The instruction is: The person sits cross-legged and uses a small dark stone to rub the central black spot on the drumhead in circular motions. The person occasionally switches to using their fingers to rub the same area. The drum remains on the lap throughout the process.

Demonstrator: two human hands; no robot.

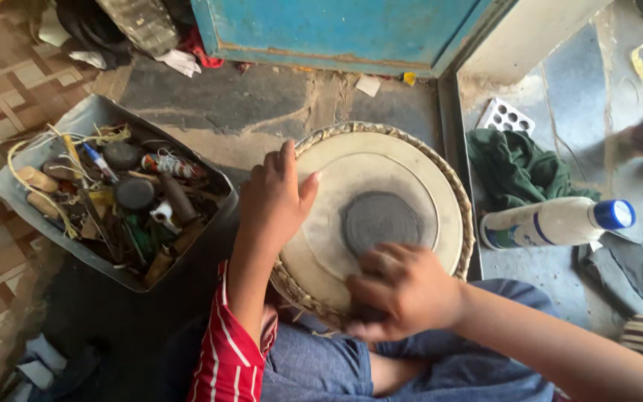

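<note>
The right hand (403,290) hides the drum's (381,201) near rim; whatever its fingers pinch is perhaps unseeable.

Tool tray (16,195) left of drum (411,167), bottle (552,221) right.

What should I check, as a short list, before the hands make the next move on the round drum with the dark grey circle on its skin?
1. Left hand steadies the round drum at its woven rim: ok.
2. Right hand rests on the skin's near edge: ok.
3. What the right hand's fingers hold: cannot tell, closed fist hides it.
4. Dark grey circle uncovered: ok.
5. Grey metal tray of tools within the left hand's likely reach: ok.
6. White plastic bottle with blue cap lies apart from the drum: ok.
</note>
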